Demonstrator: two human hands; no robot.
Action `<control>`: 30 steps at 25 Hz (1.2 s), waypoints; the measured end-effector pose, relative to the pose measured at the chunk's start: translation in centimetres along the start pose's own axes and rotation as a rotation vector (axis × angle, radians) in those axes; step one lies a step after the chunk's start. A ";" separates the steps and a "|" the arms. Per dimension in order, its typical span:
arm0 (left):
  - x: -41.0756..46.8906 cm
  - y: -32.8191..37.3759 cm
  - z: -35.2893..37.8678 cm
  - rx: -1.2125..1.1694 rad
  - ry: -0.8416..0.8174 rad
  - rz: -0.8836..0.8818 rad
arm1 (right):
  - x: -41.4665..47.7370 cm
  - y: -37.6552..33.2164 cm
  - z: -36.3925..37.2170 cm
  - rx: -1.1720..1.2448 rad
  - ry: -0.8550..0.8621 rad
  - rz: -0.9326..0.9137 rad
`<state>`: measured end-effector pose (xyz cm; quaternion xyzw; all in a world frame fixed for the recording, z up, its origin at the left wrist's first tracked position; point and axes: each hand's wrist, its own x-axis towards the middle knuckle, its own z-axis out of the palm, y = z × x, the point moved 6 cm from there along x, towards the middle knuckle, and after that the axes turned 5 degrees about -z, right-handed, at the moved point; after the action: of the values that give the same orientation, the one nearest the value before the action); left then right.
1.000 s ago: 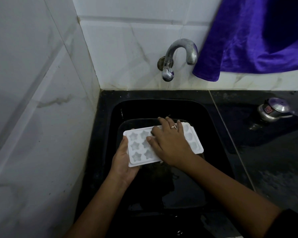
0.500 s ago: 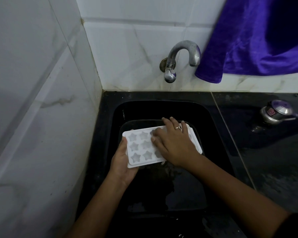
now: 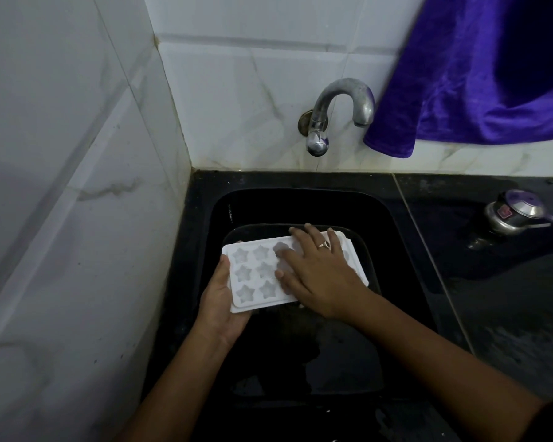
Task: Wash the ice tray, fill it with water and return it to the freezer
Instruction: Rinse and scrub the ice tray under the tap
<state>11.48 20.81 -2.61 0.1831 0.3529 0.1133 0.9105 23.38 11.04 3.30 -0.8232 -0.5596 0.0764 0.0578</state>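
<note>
two hands on it, but only one is really holding. the ice tray point(image 3: 253, 272) sits roughly level over the black sink point(image 3: 300, 205), below the tap point(image 3: 339, 113) and a bit to its left. the left hand point(image 3: 219, 301) grips the short end furthest left of the tap, thumb on top of the rim and the rest curled under. the right hand point(image 3: 320, 272) lies flat on the end more directly below the tap, fingers point(image 3: 300, 240) straight and slightly spread, pressing on the star cups and pinching nothing.

my worry is that flat hand pushing down on one end while the only grip is at the other. if the plastic is slick, it could lever out from under the left thumb and drop into the sink. i can't see any water coming from the tap, so rubbing alone may leave the star corners dirty. a hard stream could also bounce off those shallow cups onto the purple cloth point(image 3: 492, 74) hanging just right of the tap.
</note>
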 end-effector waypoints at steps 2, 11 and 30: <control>0.1 0.0 0.0 0.022 -0.006 0.003 | 0.2 0.6 -0.5 0.015 0.023 0.049; 0.3 -0.5 0.3 0.036 -0.021 -0.007 | 0.4 0.5 -0.6 0.006 0.050 0.090; 0.4 0.1 -0.3 0.019 -0.014 0.014 | 0.0 0.1 -0.4 -0.007 0.028 0.001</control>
<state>11.52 21.06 -3.04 0.1951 0.3461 0.1148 0.9105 23.58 11.01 3.69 -0.8248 -0.5585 0.0629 0.0625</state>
